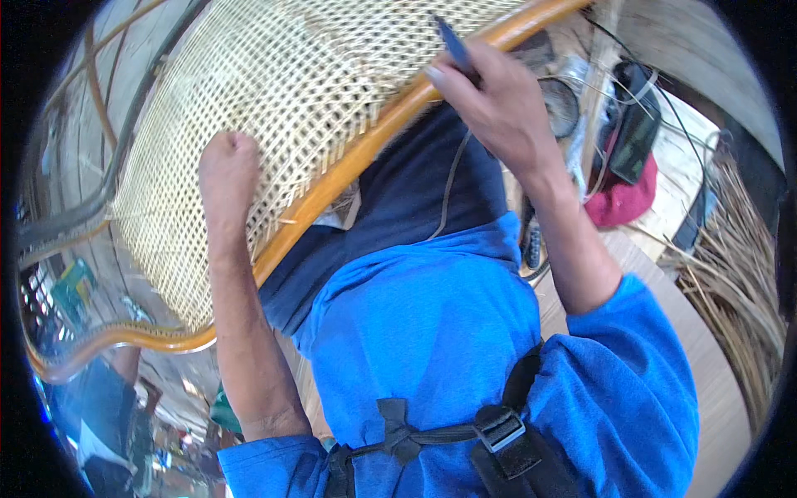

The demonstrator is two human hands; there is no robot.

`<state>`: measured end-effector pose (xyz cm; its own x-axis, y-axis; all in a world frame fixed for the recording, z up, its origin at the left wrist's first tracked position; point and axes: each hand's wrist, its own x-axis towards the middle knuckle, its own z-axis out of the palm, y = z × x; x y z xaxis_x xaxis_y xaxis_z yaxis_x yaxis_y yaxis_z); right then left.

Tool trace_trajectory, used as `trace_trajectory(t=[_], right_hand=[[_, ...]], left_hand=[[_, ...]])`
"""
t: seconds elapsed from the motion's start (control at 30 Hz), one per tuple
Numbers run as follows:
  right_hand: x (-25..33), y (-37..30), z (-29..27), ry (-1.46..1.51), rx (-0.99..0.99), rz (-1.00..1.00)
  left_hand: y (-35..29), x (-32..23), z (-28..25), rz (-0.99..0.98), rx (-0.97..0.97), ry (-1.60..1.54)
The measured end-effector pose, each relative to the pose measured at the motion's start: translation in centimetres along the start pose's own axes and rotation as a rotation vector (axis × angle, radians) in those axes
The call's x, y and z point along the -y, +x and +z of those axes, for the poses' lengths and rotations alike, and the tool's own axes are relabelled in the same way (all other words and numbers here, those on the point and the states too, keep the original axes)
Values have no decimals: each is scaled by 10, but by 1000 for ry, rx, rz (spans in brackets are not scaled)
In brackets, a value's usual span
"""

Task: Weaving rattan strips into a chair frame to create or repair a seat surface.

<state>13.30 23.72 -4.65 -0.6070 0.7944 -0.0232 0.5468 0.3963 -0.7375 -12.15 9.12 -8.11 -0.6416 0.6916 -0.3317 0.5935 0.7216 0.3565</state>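
A woven cane panel [282, 83] with open holes stretches across my lap, framed along its near side by a glossy brown wooden rail [342, 176]. Several cane ends stick out beside that rail. My left hand [230, 170] is a closed fist over the left part of the weave; whatever its fingers hold is hidden. At the upper right, my right hand [506, 100] grips a dark, pointed, blade-like tool [452, 41]. Its tip points up and left over the weave, close to the rail. Whether the tip touches the cane I cannot tell.
To the right lie a red cloth item [627, 195], a black flat object [638, 133] and loose cords. A bundle of dry strips [735, 249] lies at the far right. The frame's curved end [124, 336] reaches left, near another person [104, 407].
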Motion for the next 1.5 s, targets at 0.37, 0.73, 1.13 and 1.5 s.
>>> trace_trajectory(t=[0.37, 0.73, 1.13, 1.5], right_hand=[[-84, -200, -16, -244, 40, 414], [-109, -71, -63, -191, -511, -79], [-143, -79, -10, -559, 360, 230], [-218, 19, -76, -1, -372, 53]], left_hand=[[-3, 6, 1, 67, 16, -146], [-20, -7, -3, 124, -10, -220], [-46, -16, 1, 101, -112, -369], [-47, -4, 11, 47, -123, -476]])
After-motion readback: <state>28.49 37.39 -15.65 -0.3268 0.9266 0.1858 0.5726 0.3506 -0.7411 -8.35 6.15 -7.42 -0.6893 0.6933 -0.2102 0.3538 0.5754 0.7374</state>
